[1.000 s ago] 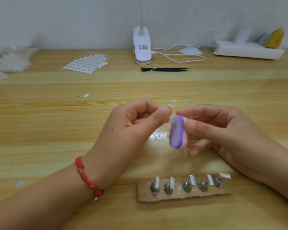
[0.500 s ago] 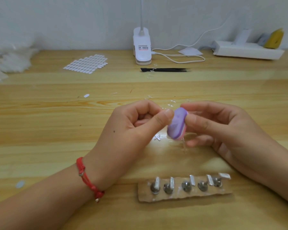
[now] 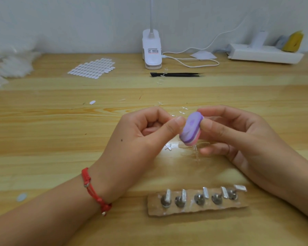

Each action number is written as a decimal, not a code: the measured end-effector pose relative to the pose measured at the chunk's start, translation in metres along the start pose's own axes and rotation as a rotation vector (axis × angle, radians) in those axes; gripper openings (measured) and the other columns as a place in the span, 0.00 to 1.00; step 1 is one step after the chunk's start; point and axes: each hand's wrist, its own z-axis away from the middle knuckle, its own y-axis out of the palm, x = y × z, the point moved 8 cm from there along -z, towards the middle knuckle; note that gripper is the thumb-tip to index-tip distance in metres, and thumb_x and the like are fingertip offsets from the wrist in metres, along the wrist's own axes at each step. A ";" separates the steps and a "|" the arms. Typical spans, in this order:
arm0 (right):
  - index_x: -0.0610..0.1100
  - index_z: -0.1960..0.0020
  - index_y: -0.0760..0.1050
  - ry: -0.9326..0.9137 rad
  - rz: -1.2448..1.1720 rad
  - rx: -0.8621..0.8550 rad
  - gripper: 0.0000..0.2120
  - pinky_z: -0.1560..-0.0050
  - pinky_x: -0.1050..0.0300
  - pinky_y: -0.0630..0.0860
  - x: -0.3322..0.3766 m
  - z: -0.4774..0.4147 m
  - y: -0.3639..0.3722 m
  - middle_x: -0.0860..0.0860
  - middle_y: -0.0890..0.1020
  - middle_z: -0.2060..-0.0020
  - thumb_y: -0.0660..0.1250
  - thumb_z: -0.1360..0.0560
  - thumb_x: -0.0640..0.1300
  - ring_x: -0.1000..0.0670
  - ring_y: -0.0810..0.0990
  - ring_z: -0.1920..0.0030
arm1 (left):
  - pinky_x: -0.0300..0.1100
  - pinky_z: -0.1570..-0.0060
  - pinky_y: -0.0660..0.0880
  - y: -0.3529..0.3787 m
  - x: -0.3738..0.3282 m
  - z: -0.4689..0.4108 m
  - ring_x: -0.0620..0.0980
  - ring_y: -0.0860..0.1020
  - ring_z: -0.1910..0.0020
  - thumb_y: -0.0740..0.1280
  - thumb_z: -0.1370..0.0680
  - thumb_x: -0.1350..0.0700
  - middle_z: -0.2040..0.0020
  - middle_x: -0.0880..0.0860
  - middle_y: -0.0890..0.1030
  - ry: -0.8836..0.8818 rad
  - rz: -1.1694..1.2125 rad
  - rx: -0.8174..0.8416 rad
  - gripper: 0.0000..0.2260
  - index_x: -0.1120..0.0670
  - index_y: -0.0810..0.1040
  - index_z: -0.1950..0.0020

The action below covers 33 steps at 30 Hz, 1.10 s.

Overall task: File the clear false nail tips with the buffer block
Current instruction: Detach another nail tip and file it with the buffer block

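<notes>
1. Nearest us, a brown strip (image 3: 197,205) lies on the wooden table (image 3: 43,139). It carries a row of five metal pegs, each with a pale tab.
2. A red cord bracelet (image 3: 94,190) circles the left wrist.
3. The left hand (image 3: 140,137) is curled, its thumb tip pressed towards the forefinger right against the purple face of the buffer block (image 3: 191,128). We cannot tell whether a clear tip sits in that pinch.
4. The right hand (image 3: 238,135) grasps the block between thumb and forefinger. It holds the block tilted above the table, with the pink layer along the lower edge.
5. Just beyond the hands, a few clear nail tips (image 3: 182,110) lie loose on the wood.
6. Farther back we see a sheet of white ovals (image 3: 92,68), black tweezers (image 3: 176,74), a white clip lamp base (image 3: 151,50) and a white power strip (image 3: 263,54) by the wall.
</notes>
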 end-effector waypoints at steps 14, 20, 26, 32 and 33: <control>0.47 0.48 0.84 0.018 -0.086 -0.058 0.15 0.73 0.62 0.77 -0.001 -0.001 -0.005 0.43 0.84 0.61 0.73 0.35 0.43 0.46 0.86 0.63 | 0.32 0.74 0.58 -0.002 0.004 -0.001 0.46 0.57 0.72 0.70 0.30 0.47 0.72 0.53 0.58 -0.022 0.022 0.003 0.10 0.50 0.79 0.68; 0.51 0.46 0.83 -0.049 0.038 0.034 0.23 0.62 0.58 0.81 0.002 -0.001 0.003 0.45 0.84 0.55 0.78 0.40 0.40 0.42 0.86 0.59 | 0.34 0.73 0.57 -0.003 0.003 -0.001 0.47 0.56 0.72 0.71 0.30 0.47 0.71 0.54 0.58 -0.017 0.034 -0.006 0.11 0.51 0.79 0.68; 0.51 0.44 0.80 -0.092 0.126 0.095 0.23 0.59 0.56 0.81 0.003 0.001 0.011 0.46 0.84 0.54 0.79 0.37 0.38 0.41 0.86 0.57 | 0.36 0.73 0.57 -0.001 0.001 0.000 0.53 0.56 0.70 0.67 0.33 0.46 0.70 0.57 0.58 -0.020 0.027 -0.004 0.10 0.51 0.79 0.68; 0.51 0.51 0.78 -0.079 0.127 0.111 0.22 0.61 0.58 0.80 0.005 0.002 0.013 0.44 0.85 0.57 0.80 0.41 0.37 0.42 0.86 0.60 | 0.34 0.74 0.57 -0.001 0.001 -0.001 0.49 0.56 0.72 0.68 0.32 0.47 0.70 0.60 0.57 -0.021 0.018 0.006 0.10 0.51 0.79 0.67; 0.51 0.52 0.79 -0.076 0.129 0.110 0.21 0.61 0.59 0.80 0.005 0.002 0.013 0.44 0.85 0.57 0.80 0.41 0.36 0.43 0.86 0.61 | 0.34 0.74 0.57 -0.001 0.002 -0.001 0.48 0.57 0.72 0.68 0.33 0.46 0.70 0.58 0.57 -0.024 0.024 0.005 0.10 0.51 0.79 0.67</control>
